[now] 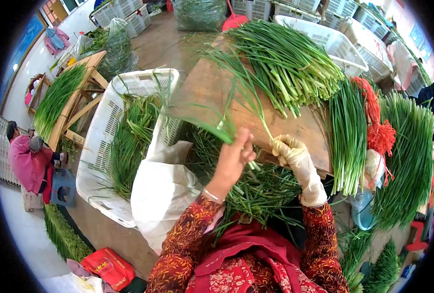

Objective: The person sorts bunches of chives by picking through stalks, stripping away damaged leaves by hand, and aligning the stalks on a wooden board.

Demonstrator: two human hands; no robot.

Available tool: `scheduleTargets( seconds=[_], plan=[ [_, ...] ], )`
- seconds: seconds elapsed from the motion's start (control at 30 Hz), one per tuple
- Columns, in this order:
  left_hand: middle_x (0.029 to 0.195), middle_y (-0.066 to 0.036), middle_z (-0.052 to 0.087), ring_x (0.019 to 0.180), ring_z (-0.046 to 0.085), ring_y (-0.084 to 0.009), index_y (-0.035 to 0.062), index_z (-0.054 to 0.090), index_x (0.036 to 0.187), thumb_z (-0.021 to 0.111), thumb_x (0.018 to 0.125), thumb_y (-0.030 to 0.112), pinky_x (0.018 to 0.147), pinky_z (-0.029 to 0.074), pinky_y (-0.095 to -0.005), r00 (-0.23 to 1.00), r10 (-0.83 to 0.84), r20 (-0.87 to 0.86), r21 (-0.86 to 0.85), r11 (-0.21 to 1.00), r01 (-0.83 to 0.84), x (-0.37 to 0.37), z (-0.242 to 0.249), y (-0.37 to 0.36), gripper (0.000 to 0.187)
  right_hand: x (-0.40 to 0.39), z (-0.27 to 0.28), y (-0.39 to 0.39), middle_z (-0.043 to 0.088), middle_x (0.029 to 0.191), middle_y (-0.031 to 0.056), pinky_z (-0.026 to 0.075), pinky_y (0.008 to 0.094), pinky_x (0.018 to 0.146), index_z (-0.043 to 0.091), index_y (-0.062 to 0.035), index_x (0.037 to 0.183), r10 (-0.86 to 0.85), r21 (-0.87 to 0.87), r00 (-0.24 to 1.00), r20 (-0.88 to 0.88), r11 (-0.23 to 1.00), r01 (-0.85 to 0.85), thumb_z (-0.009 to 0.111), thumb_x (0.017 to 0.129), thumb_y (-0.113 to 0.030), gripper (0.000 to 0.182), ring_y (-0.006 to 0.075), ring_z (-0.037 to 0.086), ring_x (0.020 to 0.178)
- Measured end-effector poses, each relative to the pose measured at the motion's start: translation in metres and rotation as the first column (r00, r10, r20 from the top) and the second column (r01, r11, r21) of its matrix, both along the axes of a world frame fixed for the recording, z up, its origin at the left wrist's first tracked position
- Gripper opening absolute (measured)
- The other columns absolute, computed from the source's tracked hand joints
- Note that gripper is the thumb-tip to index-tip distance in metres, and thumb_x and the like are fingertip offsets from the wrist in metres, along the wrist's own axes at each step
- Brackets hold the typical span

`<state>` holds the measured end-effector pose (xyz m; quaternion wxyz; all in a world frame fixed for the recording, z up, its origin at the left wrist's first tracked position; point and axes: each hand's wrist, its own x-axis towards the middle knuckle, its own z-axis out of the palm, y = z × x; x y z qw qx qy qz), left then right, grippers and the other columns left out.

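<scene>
My bare left hand (pixel 234 158) is closed round several green stalks (pixel 219 131), whose leaves fan out to the upper left and look blurred. My right hand (pixel 291 152), in a pale glove, pinches the lower end of a thin green stalk (pixel 261 111); its leaves reach up over the wooden board (pixel 295 136). A large pile of long green stalks (pixel 295 63) lies on the board's upper part, pale ends toward the lower right. Loose leaves (pixel 256 195) are heaped below both hands, over my lap.
A white crate (pixel 92 178) of greens stands at the left, a white cloth (pixel 161 195) over its near edge. Right of the board are a bundle (pixel 347 141), red ties (pixel 380 136) and a larger bundle (pixel 406 156). A person (pixel 29 158) sits far left beside a wooden stand (pixel 92 66).
</scene>
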<state>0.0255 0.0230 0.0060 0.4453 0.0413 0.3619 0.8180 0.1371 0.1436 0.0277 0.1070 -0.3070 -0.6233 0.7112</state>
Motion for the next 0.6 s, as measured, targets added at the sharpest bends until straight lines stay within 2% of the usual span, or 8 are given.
scheduleTargets(
  seconds=[0.2,0.27,0.33,0.37,0.4,0.47,0.53,0.6],
  plan=[
    [0.062,0.005,0.037,0.054,0.035,-0.0041,0.0068,0.052,0.092,0.057,0.085,0.027,0.048,0.032,-0.0205,0.992,-0.110,-0.066,0.028,0.993,0.112,-0.002,-0.004,0.013,0.022,0.007,0.007,-0.016,0.053,0.067,-0.0040,0.029,0.0147,0.048,0.059,-0.0043,0.092,0.093,-0.083,0.995,0.033,0.992,-0.090,0.059,0.082,-0.019,0.017,0.0016,0.037,0.052],
    [0.062,0.005,0.037,0.054,0.036,-0.0040,0.0066,0.051,0.091,0.057,0.085,0.026,0.048,0.032,-0.0202,0.998,-0.031,-0.058,0.005,1.000,0.031,-0.001,0.000,0.011,0.021,0.005,0.005,-0.013,0.054,0.068,-0.0030,0.034,0.0162,0.051,0.059,-0.0038,0.092,0.125,-0.031,0.990,0.064,0.992,-0.123,0.059,0.082,-0.019,0.018,0.0033,0.041,0.056],
    [0.062,0.005,0.037,0.054,0.037,-0.0042,0.0072,0.050,0.091,0.057,0.085,0.022,0.045,0.031,-0.0204,0.997,-0.018,-0.081,-0.039,0.999,0.015,-0.003,-0.001,0.008,0.017,-0.002,0.004,-0.010,0.055,0.071,-0.0015,0.039,0.0196,0.056,0.058,-0.0030,0.091,0.125,0.181,0.991,-0.056,0.977,-0.113,0.059,0.083,-0.020,0.019,0.0062,0.047,0.062],
    [0.063,0.005,0.038,0.054,0.037,-0.0047,0.0077,0.049,0.090,0.056,0.086,0.020,0.044,0.031,-0.0205,0.988,-0.033,-0.148,-0.080,0.997,0.021,-0.003,-0.002,0.006,0.015,-0.008,0.007,-0.011,0.056,0.074,0.0022,0.043,0.0244,0.061,0.057,-0.0023,0.091,0.049,0.222,0.998,-0.041,0.974,-0.038,0.061,0.081,-0.020,0.021,0.0115,0.052,0.068],
    [0.063,0.004,0.039,0.053,0.038,-0.0052,0.0082,0.049,0.089,0.055,0.086,0.018,0.042,0.030,-0.0206,0.976,-0.051,-0.211,-0.122,0.992,0.026,-0.002,-0.003,0.004,0.012,-0.016,0.008,-0.011,0.056,0.074,0.0022,0.043,0.0244,0.061,0.057,-0.0023,0.091,0.053,0.223,0.998,-0.039,0.974,-0.043,0.061,0.081,-0.020,0.021,0.0115,0.052,0.068],
    [0.063,0.003,0.042,0.051,0.038,-0.0061,0.0082,0.049,0.086,0.054,0.086,0.017,0.041,0.029,-0.0203,0.964,-0.073,-0.257,-0.160,0.987,0.031,0.002,-0.003,0.002,0.010,-0.031,0.011,-0.010,0.055,0.078,0.0063,0.044,0.0266,0.062,0.056,-0.0017,0.092,0.027,0.633,0.990,-0.135,0.771,0.065,0.062,0.079,-0.019,0.023,0.0155,0.055,0.069],
    [0.062,0.002,0.043,0.050,0.039,-0.0065,0.0075,0.049,0.084,0.053,0.086,0.018,0.041,0.028,-0.0197,0.949,-0.148,-0.280,-0.185,0.978,0.098,0.004,-0.003,0.000,0.011,-0.041,0.011,-0.013,0.054,0.080,0.0090,0.045,0.0284,0.064,0.057,-0.0013,0.091,0.026,0.599,0.984,-0.177,0.796,0.087,0.063,0.077,-0.018,0.023,0.0190,0.057,0.071],
    [0.060,0.003,0.042,0.050,0.038,-0.0059,0.0078,0.049,0.084,0.053,0.086,0.020,0.041,0.028,-0.0193,0.952,-0.107,-0.288,-0.162,0.985,0.062,0.003,-0.003,0.000,0.013,-0.049,0.005,-0.014,0.055,0.080,0.0086,0.045,0.0288,0.063,0.057,-0.0005,0.089,-0.022,0.732,0.986,-0.166,0.667,0.138,0.063,0.077,-0.017,0.021,0.0189,0.057,0.070]
  ],
)
